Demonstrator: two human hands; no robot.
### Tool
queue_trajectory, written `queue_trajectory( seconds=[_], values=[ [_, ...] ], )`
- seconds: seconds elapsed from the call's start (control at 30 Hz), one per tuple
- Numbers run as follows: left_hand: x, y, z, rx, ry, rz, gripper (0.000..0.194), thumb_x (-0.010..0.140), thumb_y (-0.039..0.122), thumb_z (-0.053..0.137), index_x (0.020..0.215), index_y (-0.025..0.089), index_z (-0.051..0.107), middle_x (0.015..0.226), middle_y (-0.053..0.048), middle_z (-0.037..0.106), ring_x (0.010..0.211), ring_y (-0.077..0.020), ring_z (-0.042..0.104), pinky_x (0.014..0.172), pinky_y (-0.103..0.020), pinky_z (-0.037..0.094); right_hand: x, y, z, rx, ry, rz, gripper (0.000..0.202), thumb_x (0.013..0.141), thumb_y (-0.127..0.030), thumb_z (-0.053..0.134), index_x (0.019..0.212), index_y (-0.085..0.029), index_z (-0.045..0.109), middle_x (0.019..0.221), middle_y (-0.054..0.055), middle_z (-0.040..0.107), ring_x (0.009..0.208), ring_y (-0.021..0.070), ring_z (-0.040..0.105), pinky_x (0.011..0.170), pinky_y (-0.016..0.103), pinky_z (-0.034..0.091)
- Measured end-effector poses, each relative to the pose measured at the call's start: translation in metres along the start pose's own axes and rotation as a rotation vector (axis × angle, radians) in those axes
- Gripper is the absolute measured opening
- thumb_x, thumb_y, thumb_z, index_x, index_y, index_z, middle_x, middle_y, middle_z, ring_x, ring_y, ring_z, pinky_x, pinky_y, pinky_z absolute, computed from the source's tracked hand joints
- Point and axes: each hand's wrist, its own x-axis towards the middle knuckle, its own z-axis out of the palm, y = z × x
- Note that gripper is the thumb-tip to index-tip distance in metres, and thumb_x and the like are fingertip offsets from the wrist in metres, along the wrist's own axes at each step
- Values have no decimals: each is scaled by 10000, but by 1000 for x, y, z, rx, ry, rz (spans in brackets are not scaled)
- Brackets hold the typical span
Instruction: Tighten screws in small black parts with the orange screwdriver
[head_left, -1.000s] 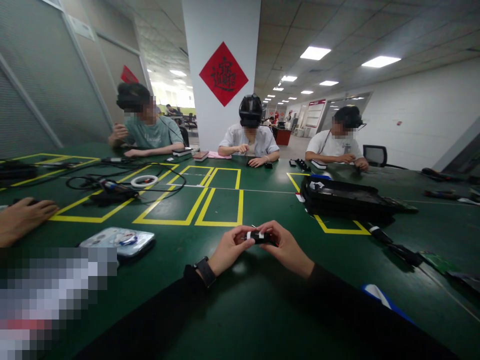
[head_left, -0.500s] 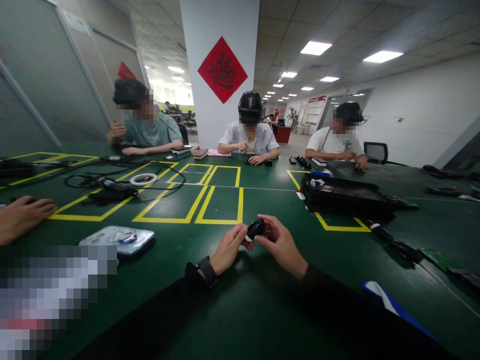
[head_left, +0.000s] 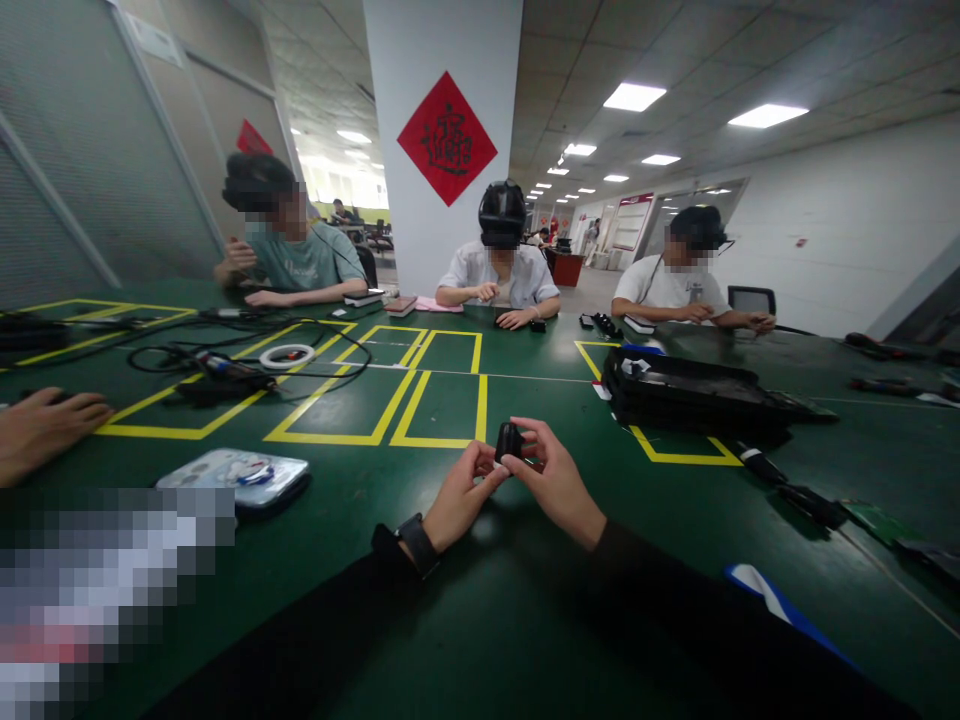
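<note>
We see two hands of our own working together near the middle of the frame, above the dark green surface [head_left: 480,620]. Between them is a small glossy black device [head_left: 509,441], with its rounded top turned upward. The right hand [head_left: 559,475] pinches it with the thumb in front and the fingers curved around its right side. The left hand [head_left: 466,488] pinches its lower left part, and the two thumbs come close to each other. The fingers cover much of the device, so we cannot tell surely if it is open or closed.

As for the progress, we can say that the device is lifted and well secured by both hands, and it is not yet put down. Whether the handling of it is finished, the view does not show.

At the left of the frame lies a smartphone [head_left: 236,470] in a pale case, well apart from our hands, and beyond it another person's hand [head_left: 56,430]. Yellow tape outlines [head_left: 438,442] lie just beyond our hands, and a black tray [head_left: 622,395] stands at the right of the frame.
</note>
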Motion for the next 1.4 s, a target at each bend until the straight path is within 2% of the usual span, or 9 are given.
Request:
queue_trajectory(
  seconds=[0.17, 0.27, 0.43, 0.6, 0.73, 0.87, 1.0, 1.17, 1.4],
  values=[
    [1, 3, -1, 136, 67, 32, 245, 736, 385, 549, 835, 179, 459, 775, -2, 544, 738, -128, 523, 691, -260, 408, 11, 7, -1, -22, -74, 4, 428, 728, -255, 576, 1136, -217, 453, 943, 35, 557, 834, 142, 549, 726, 294, 468],
    [4, 2, -3, 150, 94, 9, 332, 719, 375, 570, 953, 187, 428, 772, -6, 575, 739, -144, 549, 702, -284, 415, 18, 7, -5, -13, -86, -8, 417, 728, -247, 567, 1130, -207, 462, 925, 33, 559, 812, 136, 544, 715, 289, 472],
    [13, -15, -17, 185, 189, 10, 352, 771, 412, 484, 1021, 173, 421, 1005, -72, 544, 938, -172, 512, 858, -354, 373, 21, 1, -28, 70, -57, 53, 423, 715, -271, 556, 1124, -215, 466, 883, 23, 559, 759, 134, 553, 637, 273, 490],
    [12, -28, -29, 469, -26, 49, 396, 737, 466, 506, 1006, 175, 496, 995, -81, 515, 939, -208, 478, 849, -384, 366, 5, 17, -92, 17, 76, 263, 375, 760, -323, 449, 1114, -203, 470, 865, 40, 556, 694, 148, 561, 529, 247, 447],
    [9, -25, -27, 608, -69, 132, 410, 713, 471, 535, 1015, 194, 514, 989, -74, 518, 949, -228, 458, 857, -397, 347, -30, 42, -159, -490, 139, 313, 354, 802, -345, 353, 1090, -207, 507, 998, 71, 556, 797, 186, 552, 663, 319, 443],
    [11, -26, -25, 620, -50, 160, 435, 678, 459, 580, 1023, 200, 524, 1000, -73, 519, 953, -234, 452, 857, -392, 345, -65, 57, -199, -813, 19, 307, 394, 810, -397, 371, 1140, -214, 482, 1095, 95, 534, 960, 227, 521, 808, 366, 411],
    [13, -29, -27, 639, -56, 166, 473, 630, 476, 621, 1009, 203, 546, 992, -71, 526, 947, -239, 452, 855, -390, 344, -77, 61, -206, -980, -22, 249, 496, 782, -464, 426, 1212, -217, 419, 1197, 105, 467, 1069, 249, 463, 871, 384, 390],
    [10, -27, -27, 701, -55, 151, 449, 649, 483, 603, 996, 200, 561, 989, -67, 531, 932, -226, 457, 834, -374, 355, -75, 68, -206, -1006, 54, 255, 534, 786, -474, 422, 1253, -224, 361, 1222, 88, 445, 1059, 245, 474, 840, 376, 426],
    [10, -25, -26, 762, -68, 128, 379, 691, 474, 568, 952, 201, 595, 954, -56, 552, 908, -208, 469, 794, -337, 366, -78, 75, -208, -1024, 89, 207, 401, 803, -472, 394, 1113, -246, 510, 1127, 63, 486, 957, 233, 531, 796, 379, 467]
  ],
)
